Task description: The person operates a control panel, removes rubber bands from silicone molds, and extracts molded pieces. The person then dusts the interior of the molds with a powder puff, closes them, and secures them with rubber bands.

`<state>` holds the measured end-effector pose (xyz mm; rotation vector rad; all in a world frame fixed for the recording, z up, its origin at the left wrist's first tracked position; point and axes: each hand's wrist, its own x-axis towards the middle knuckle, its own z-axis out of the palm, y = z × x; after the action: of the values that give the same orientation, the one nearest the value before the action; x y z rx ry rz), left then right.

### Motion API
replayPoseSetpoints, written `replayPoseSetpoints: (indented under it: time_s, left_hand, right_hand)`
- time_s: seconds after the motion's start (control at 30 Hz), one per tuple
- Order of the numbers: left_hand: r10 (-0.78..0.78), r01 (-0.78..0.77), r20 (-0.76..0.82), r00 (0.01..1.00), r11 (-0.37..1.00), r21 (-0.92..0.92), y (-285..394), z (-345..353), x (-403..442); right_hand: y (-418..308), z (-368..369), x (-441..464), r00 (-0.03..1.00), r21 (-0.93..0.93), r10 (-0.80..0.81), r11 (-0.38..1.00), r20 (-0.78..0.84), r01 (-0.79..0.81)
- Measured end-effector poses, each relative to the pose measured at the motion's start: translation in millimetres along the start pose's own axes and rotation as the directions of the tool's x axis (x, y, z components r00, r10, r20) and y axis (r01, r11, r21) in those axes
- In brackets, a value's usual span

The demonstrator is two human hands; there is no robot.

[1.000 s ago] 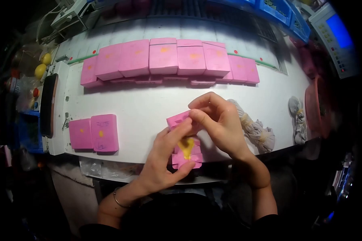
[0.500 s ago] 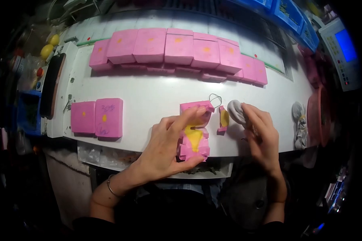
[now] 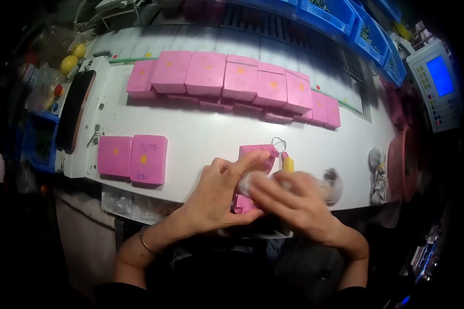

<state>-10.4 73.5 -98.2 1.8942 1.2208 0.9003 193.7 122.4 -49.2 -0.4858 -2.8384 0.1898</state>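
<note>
My left hand (image 3: 209, 193) grips an opened pink rubber mould (image 3: 246, 204) between the thumb at its near end and the fingers at its far part. My right hand (image 3: 299, 203), smeared by motion, holds a whitish cloth pouch (image 3: 246, 183) down over the mould and hides most of its middle. A wire loop (image 3: 279, 144) sticks out at the mould's far corner. Just right of it stands a small pink-and-yellow mould piece (image 3: 288, 164), partly behind my right fingers. A blurred pale round thing (image 3: 334, 186) shows beside my right hand; I cannot tell what it is.
A row of pink blocks (image 3: 206, 72) crosses the back of the white table (image 3: 191, 121). Two more pink blocks (image 3: 148, 159) sit at left, near a phone (image 3: 76, 110). At right are a tied grey cloth bundle (image 3: 379, 177), a reddish bowl (image 3: 401, 159) and a device with a blue screen (image 3: 439, 74).
My right hand has swung left with the cloth pouch, from beside the mould onto it. My left hand keeps its grip. The whole view has shifted slightly.
</note>
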Motion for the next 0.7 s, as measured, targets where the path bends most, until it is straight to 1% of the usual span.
replayPoseSetpoints:
  time_s: [0.03, 0.1, 0.13, 0.17, 0.2, 0.23, 0.3, 0.33, 0.37, 0.4, 0.43, 0.47, 0.5, 0.53, 0.57, 0.63, 0.7]
  left_hand:
    - [0.012, -0.012, 0.012, 1.0, 1.0, 0.005, -1, 0, 1]
    - [0.036, -0.036, 0.005, 0.999, 0.999, -0.011, -2, 0, 4]
    - [0.035, -0.035, -0.031, 0.999, 0.999, 0.008, -2, 1, 4]
    - [0.036, -0.035, -0.069, 0.997, 0.999, 0.027, -3, 2, 4]
    - [0.045, -0.043, -0.071, 0.996, 0.999, 0.032, -4, 2, 6]
    - [0.075, -0.074, -0.083, 0.994, 0.997, 0.019, -5, 2, 7]
    - [0.1, -0.1, -0.106, 0.989, 0.995, 0.006, -5, 0, 8]
    - [0.038, -0.039, -0.09, 0.995, 0.999, -0.007, -3, 0, 8]
    - [-0.024, 0.023, -0.069, 0.997, 1.0, -0.021, -2, 0, 9]
    - [0.01, -0.012, -0.071, 0.997, 0.999, -0.035, -4, -1, 11]
    - [0.011, -0.014, -0.067, 0.998, 0.999, -0.035, -6, -1, 13]
    - [0.046, -0.051, -0.071, 0.996, 0.997, -0.057, -10, 1, 16]
    - [0.081, -0.087, -0.077, 0.994, 0.993, -0.078, -12, 0, 18]
    - [0.015, -0.011, 0.053, 0.998, 0.997, -0.072, -7, -6, 18]
    - [0.017, -0.013, 0.062, 0.998, 0.997, -0.07, -6, -6, 18]
    - [-0.036, 0.044, 0.047, 0.998, 0.984, -0.172, -5, -4, 17]
    - [-0.027, 0.035, 0.047, 0.999, 0.983, -0.181, -5, -3, 17]
  right_hand:
    - [-3, 9, -1, 1.0, -0.043, 0.004, 0.999, -0.017, -0.005]
    - [-6, 8, -1, 0.999, -0.041, 0.045, 0.998, -0.014, -0.046]
    - [-6, 6, -1, 0.999, -0.045, 0.049, 0.998, -0.017, -0.05]
    - [-4, 3, 0, 0.998, -0.004, 0.054, 0.999, 0.015, -0.054]
    - [0, 0, 2, 0.998, 0.034, 0.054, 0.998, 0.044, -0.056]
    - [3, -4, 3, 0.998, 0.028, 0.051, 0.998, 0.04, -0.052]
    - [8, -13, 5, 0.994, -0.068, 0.075, 0.994, -0.079, -0.08]
    - [8, -17, 6, 0.982, -0.085, 0.066, 0.993, -0.179, -0.083]
    - [9, -17, 6, 0.982, -0.083, 0.065, 0.993, -0.176, -0.081]
    - [9, -16, 7, 0.969, -0.175, 0.011, 0.983, -0.249, -0.056]
    - [9, -16, 7, 0.947, -0.268, -0.048, 0.963, -0.317, -0.041]
    - [10, -13, 7, 0.953, -0.267, -0.084, 0.964, -0.292, 0.003]
    - [15, -3, 6, 0.952, -0.268, -0.081, 0.963, -0.295, -0.001]
    - [22, 12, 4, 0.971, -0.22, -0.095, 0.974, -0.22, 0.046]
    - [26, 19, 4, 0.983, -0.166, -0.109, 0.983, -0.146, 0.084]
    - [30, 16, 4, 0.984, -0.185, -0.13, 0.977, -0.124, 0.106]
    - [28, 14, 3, 0.991, -0.195, -0.116, 0.976, -0.067, 0.101]
